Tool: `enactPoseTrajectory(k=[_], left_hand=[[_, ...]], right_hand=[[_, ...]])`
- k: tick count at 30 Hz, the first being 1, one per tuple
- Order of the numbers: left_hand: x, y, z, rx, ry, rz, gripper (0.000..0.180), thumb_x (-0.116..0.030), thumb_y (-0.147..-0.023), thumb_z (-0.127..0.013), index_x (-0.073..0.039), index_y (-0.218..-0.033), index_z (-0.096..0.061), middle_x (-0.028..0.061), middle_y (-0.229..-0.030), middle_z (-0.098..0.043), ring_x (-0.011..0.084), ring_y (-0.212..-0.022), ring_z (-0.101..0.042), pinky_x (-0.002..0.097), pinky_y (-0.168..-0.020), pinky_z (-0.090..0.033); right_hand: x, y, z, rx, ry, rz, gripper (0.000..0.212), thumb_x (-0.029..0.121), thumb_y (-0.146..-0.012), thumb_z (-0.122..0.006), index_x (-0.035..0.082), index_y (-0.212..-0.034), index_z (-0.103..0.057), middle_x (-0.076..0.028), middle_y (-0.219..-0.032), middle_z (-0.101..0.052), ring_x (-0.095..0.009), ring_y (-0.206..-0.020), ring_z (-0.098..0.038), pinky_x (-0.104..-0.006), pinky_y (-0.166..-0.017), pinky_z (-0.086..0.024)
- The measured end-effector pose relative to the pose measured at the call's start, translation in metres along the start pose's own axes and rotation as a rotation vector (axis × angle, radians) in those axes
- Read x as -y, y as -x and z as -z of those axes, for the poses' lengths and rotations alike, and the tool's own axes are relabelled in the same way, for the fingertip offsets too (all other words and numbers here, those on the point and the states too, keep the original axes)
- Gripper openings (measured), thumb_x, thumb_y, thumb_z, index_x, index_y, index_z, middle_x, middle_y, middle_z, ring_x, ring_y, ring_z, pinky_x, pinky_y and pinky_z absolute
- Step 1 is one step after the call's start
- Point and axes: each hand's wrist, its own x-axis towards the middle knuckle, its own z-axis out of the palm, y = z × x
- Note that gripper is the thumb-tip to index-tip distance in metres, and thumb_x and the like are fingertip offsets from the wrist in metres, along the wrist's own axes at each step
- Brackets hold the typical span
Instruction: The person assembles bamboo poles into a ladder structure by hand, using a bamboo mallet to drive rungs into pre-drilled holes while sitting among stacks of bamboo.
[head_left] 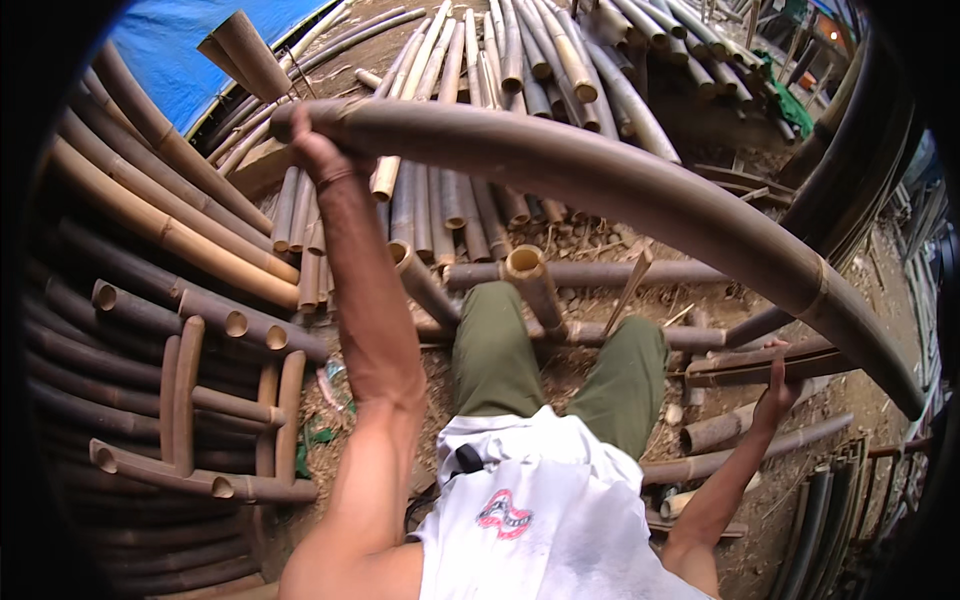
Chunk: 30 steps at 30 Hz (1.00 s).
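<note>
A long, thick brown bamboo pole [560,150] is raised across the front of me, running from upper left down to the right. My left hand [325,150] is closed around its upper left end, with the arm stretched forward. Low on the right, my right hand [776,388] is closed on a split bamboo piece [725,372], below the raised pole. Some of its fingers are hidden by the bamboo. Between and beside my knees, two short bamboo posts stand upright, and the hollow top of one post [525,262] faces me.
Many bamboo poles [455,200] lie piled ahead. Thick poles [160,225] are stacked on the left beside a bamboo frame [200,400]. A horizontal bamboo rail [600,273] crosses before my knees. A blue tarp [170,60] hangs at upper left. Dark strips [825,520] lie lower right.
</note>
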Motion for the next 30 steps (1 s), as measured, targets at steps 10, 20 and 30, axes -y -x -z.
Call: enactPoseTrajectory(k=[10,20,30], left_hand=[[0.056,0.041,-0.034,0.462,0.323,0.135,0.050,-0.042,-0.078,-0.064,-0.001,-0.106,-0.054,0.0142,-0.101,-0.061,0.0293,-0.098,-0.059,0.0469,-0.097,-0.044],[0.076,-0.035,0.009,0.113,-0.125,0.173,0.051,-0.042,-0.081,-0.055,0.001,-0.108,-0.058,0.0180,-0.101,-0.065,0.0342,-0.094,-0.064,0.0479,-0.090,-0.050],[0.083,0.009,-0.017,0.030,-0.120,0.138,0.048,-0.038,-0.081,-0.058,0.003,-0.106,-0.059,0.0178,-0.102,-0.065,0.0331,-0.099,-0.062,0.0494,-0.094,-0.047]], right_hand=[[0.092,0.004,0.033,-0.117,0.182,-0.432,0.043,0.029,-0.074,-0.079,0.004,-0.100,-0.055,-0.008,-0.077,-0.061,-0.017,-0.057,-0.061,-0.0290,-0.054,-0.053],[0.076,0.018,0.050,0.242,0.135,-0.724,0.061,0.017,-0.073,-0.077,-0.001,-0.120,-0.043,-0.008,-0.079,-0.058,-0.018,-0.061,-0.063,-0.0317,-0.051,-0.056],[0.019,0.038,0.089,0.380,0.321,-0.738,0.056,0.017,-0.068,-0.077,0.001,-0.114,-0.050,-0.010,-0.091,-0.061,-0.017,-0.071,-0.062,-0.0324,-0.066,-0.053]])
